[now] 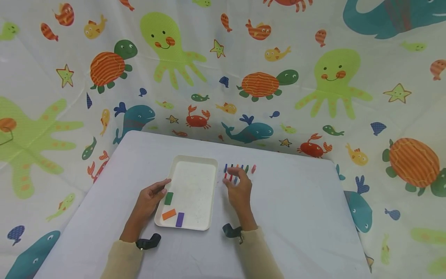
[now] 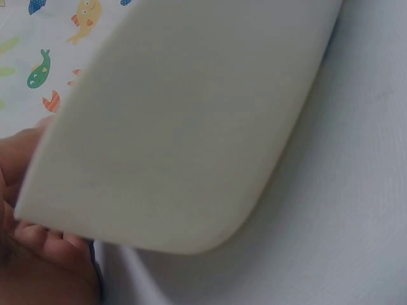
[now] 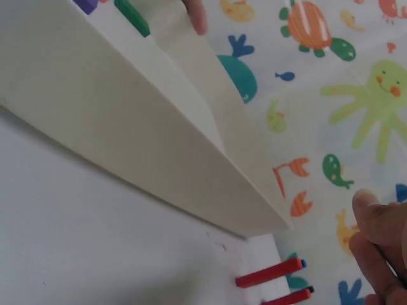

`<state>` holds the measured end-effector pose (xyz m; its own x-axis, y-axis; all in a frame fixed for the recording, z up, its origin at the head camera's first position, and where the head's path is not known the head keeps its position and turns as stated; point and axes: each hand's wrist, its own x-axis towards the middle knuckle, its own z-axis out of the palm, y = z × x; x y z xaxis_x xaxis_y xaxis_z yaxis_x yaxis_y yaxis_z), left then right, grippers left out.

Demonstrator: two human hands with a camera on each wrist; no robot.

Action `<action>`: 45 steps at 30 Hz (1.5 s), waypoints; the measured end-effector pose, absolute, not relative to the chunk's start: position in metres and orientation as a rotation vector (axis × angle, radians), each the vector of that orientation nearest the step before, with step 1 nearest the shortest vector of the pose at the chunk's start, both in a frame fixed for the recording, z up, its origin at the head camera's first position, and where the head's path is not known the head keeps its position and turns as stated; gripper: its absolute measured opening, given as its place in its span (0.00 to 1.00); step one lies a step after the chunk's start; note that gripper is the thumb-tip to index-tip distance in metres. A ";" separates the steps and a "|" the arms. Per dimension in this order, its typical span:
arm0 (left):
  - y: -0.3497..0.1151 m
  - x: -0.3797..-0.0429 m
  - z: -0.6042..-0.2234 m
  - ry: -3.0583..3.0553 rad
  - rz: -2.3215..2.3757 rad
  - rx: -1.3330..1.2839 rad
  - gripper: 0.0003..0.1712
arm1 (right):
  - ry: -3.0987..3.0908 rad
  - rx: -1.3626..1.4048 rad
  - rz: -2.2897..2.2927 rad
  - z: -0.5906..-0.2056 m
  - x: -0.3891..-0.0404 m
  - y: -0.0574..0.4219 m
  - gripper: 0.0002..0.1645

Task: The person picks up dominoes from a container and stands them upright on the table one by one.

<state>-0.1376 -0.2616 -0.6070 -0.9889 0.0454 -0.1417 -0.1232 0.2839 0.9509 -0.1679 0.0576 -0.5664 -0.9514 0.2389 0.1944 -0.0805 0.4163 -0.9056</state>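
Note:
A white rectangular tray lies on the table, with a green block, an orange block and a purple block in its near left part. My left hand grips the tray's left rim, thumb at the edge. In the left wrist view, curled fingers show beneath the tray's near wall. Beyond the tray's right side, my right hand hovers at two rows of small crayon-like sticks, thumb and forefinger apart. Nothing shows between them. It partly hides the nearer row, where red sticks lie.
White cloth covers the table. Behind it hangs a curtain printed with sea animals. Each wrist wears a dark strapped camera, the left camera close by the tray's near left corner.

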 end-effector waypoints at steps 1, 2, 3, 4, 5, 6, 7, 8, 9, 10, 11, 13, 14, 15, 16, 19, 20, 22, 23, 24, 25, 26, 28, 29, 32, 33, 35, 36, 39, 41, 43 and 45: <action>-0.262 -0.138 -0.607 2.402 1.796 -0.075 0.28 | -2.386 -0.107 1.555 -0.567 -0.167 0.055 0.22; -0.262 -0.138 -0.607 2.404 1.793 -0.077 0.28 | -2.393 -0.082 1.558 -0.567 -0.165 0.052 0.22; -0.262 -0.138 -0.607 2.409 1.786 -0.079 0.28 | -2.398 -0.054 1.568 -0.567 -0.163 0.049 0.23; -0.262 -0.138 -0.607 2.413 1.779 -0.083 0.28 | -2.402 -0.028 1.579 -0.567 -0.162 0.046 0.23; -0.262 -0.138 -0.607 2.418 1.772 -0.086 0.28 | -2.409 -0.004 1.593 -0.567 -0.160 0.042 0.24; -0.261 -0.138 -0.607 2.424 1.763 -0.089 0.28 | -2.426 0.009 1.602 -0.567 -0.159 0.040 0.24; -0.261 -0.138 -0.607 2.429 1.757 -0.094 0.28 | -2.443 0.020 1.616 -0.568 -0.157 0.037 0.24; -0.261 -0.138 -0.607 2.433 1.752 -0.095 0.28 | -2.461 0.026 1.629 -0.568 -0.156 0.034 0.24; -0.261 -0.138 -0.607 2.436 1.747 -0.098 0.28 | -2.478 0.040 1.647 -0.569 -0.155 0.031 0.24; -0.262 -0.138 -0.607 2.436 1.744 -0.098 0.28 | -2.500 0.051 1.657 -0.570 -0.154 0.028 0.24; -0.262 -0.138 -0.607 2.436 1.744 -0.097 0.28 | -2.525 0.066 1.659 -0.571 -0.153 0.026 0.24; -0.262 -0.138 -0.607 2.430 1.750 -0.099 0.28 | -2.574 0.117 1.654 -0.573 -0.151 0.021 0.23; -0.262 -0.138 -0.607 2.424 1.754 -0.101 0.28 | -2.592 0.157 1.647 -0.574 -0.150 0.019 0.23; -0.262 -0.138 -0.607 2.419 1.758 -0.105 0.28 | -2.609 0.201 1.643 -0.574 -0.149 0.017 0.23; -0.262 -0.138 -0.608 2.415 1.759 -0.108 0.28 | -2.622 0.248 1.640 -0.575 -0.149 0.016 0.23; -0.262 -0.139 -0.607 2.408 1.760 -0.123 0.28 | -2.651 0.387 1.646 -0.575 -0.146 0.012 0.24; -0.262 -0.139 -0.607 2.409 1.757 -0.125 0.29 | -2.664 0.426 1.651 -0.575 -0.145 0.010 0.24; -0.261 -0.139 -0.606 2.412 1.749 -0.127 0.29 | -2.696 0.494 1.662 -0.575 -0.144 0.008 0.24; -0.261 -0.139 -0.606 2.413 1.747 -0.129 0.29 | -2.721 0.518 1.659 -0.574 -0.144 0.007 0.24; -0.261 -0.139 -0.606 2.416 1.742 -0.128 0.28 | -2.744 0.544 1.659 -0.574 -0.143 0.006 0.23; -0.260 -0.139 -0.606 2.415 1.742 -0.130 0.28 | -2.767 0.571 1.658 -0.574 -0.143 0.005 0.23; -0.260 -0.139 -0.605 2.417 1.736 -0.130 0.29 | -2.789 0.595 1.659 -0.574 -0.143 0.004 0.23; -0.260 -0.139 -0.605 2.415 1.730 -0.132 0.29 | -2.823 0.650 1.659 -0.573 -0.143 0.003 0.23; -0.260 -0.139 -0.605 2.417 1.727 -0.131 0.29 | -2.840 0.678 1.661 -0.573 -0.143 0.002 0.22; -0.261 -0.139 -0.606 2.417 1.720 -0.130 0.29 | -2.873 0.773 1.660 -0.574 -0.144 0.001 0.22; -0.261 -0.139 -0.606 2.415 1.722 -0.129 0.29 | -2.879 0.806 1.660 -0.574 -0.145 0.000 0.22; -0.262 -0.139 -0.606 2.407 1.735 -0.124 0.29 | -2.893 0.865 1.650 -0.573 -0.146 -0.002 0.22; -0.262 -0.138 -0.605 2.403 1.739 -0.122 0.29 | -2.898 0.893 1.642 -0.573 -0.147 -0.003 0.22; -0.263 -0.138 -0.606 2.394 1.761 -0.112 0.29 | -2.918 0.991 1.599 -0.572 -0.150 -0.007 0.22; -0.263 -0.137 -0.606 2.397 1.764 -0.106 0.29 | -2.945 1.047 1.573 -0.571 -0.151 -0.009 0.21; -0.263 -0.137 -0.608 2.405 1.765 -0.097 0.29 | -2.967 1.107 1.549 -0.571 -0.152 -0.012 0.21; -0.263 -0.137 -0.609 2.407 1.765 -0.095 0.29 | -2.988 1.159 1.529 -0.572 -0.153 -0.014 0.21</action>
